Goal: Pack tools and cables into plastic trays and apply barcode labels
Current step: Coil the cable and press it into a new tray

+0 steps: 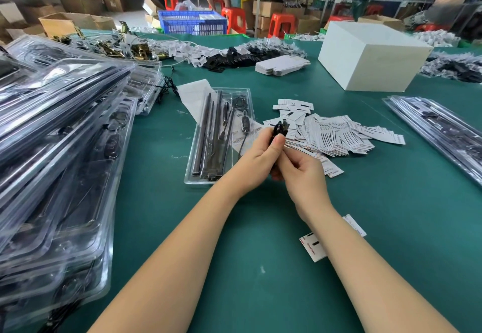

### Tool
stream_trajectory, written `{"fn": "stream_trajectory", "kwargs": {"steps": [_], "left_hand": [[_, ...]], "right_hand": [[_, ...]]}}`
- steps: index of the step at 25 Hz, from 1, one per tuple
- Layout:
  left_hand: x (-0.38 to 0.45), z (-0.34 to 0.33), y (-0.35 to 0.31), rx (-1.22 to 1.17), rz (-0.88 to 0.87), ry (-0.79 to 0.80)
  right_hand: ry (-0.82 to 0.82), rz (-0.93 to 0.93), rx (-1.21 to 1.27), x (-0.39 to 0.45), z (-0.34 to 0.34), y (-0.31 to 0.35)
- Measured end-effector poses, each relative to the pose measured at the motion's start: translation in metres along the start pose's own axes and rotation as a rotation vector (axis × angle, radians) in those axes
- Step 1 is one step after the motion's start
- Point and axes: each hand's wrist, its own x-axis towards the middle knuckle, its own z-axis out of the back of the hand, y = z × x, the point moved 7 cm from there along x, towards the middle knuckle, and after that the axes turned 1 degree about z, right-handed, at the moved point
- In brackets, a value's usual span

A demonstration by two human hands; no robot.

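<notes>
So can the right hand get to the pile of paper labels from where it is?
Probably yes. The right hand sits at the near edge of the pile of paper labels with nothing between them, but its fingers and the left hand are both holding a small black cable bundle, so it must let go first.

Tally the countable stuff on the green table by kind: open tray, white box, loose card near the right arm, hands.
Open clear tray: 1
White box: 1
Loose card by the right forearm: 1
Hands: 2, the left hand and right hand, both gripping a small black cable bundle
Total: 5
The label pile and tray stacks are too dense to count.
</notes>
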Motion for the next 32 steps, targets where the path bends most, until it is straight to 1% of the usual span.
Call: {"fn": "stream_trajectory", "kwargs": {"steps": [3,5,6,7,9,10,11,12,14,15,16,17,23,25,27,30,32], "left_hand": [[-0.002,-0.004,0.001,-0.004,0.035,0.058],[-0.004,-0.002,-0.003,0.025,0.043,0.097],[-0.004,0.003,-0.006,0.040,0.035,0.078],[-0.004,0.015,-0.008,0.053,0.023,0.011],[-0.005,0.051,-0.017,0.117,0.012,-0.217],[-0.008,0.069,-0.020,0.200,0.025,-0.300],[-0.012,0.081,-0.021,0.349,0.049,-0.317],[-0.015,0.086,-0.019,0.567,0.090,-0.254],[-0.024,0.077,-0.001,0.983,0.178,-0.030],[-0.030,0.071,0.008,1.089,0.197,0.031],[-0.035,0.066,0.013,1.121,0.196,0.033],[-0.038,0.065,0.015,1.108,0.172,0.000],[-0.044,0.071,0.019,0.974,0.114,-0.068],[-0.044,0.066,0.015,1.066,0.038,-0.104],[-0.044,0.066,0.008,1.135,-0.018,-0.168],[-0.047,0.072,0.001,1.052,-0.036,-0.299],[-0.048,0.070,0.002,1.032,-0.066,-0.317]], "right_hand": [[0.043,-0.002,-0.004,0.000,-0.001,-0.001],[0.014,0.012,-0.017,0.002,0.000,-0.001],[-0.006,0.009,-0.017,0.002,0.000,-0.002],[-0.034,-0.012,0.007,0.003,0.001,-0.005],[-0.108,-0.096,0.139,0.004,0.006,-0.012],[-0.143,-0.142,0.204,0.005,0.010,-0.017],[-0.169,-0.178,0.252,0.006,0.015,-0.021],[-0.184,-0.204,0.284,0.007,0.018,-0.023],[-0.197,-0.229,0.322,0.008,0.021,-0.027],[-0.201,-0.232,0.332,0.008,0.021,-0.028],[-0.203,-0.232,0.337,0.008,0.020,-0.029],[-0.203,-0.232,0.340,0.008,0.020,-0.029],[-0.189,-0.241,0.333,0.007,0.021,-0.029],[-0.175,-0.236,0.311,0.007,0.020,-0.029],[-0.168,-0.231,0.297,0.007,0.019,-0.029],[-0.140,-0.211,0.250,0.007,0.018,-0.029],[-0.123,-0.198,0.186,0.009,0.014,-0.029]]}}
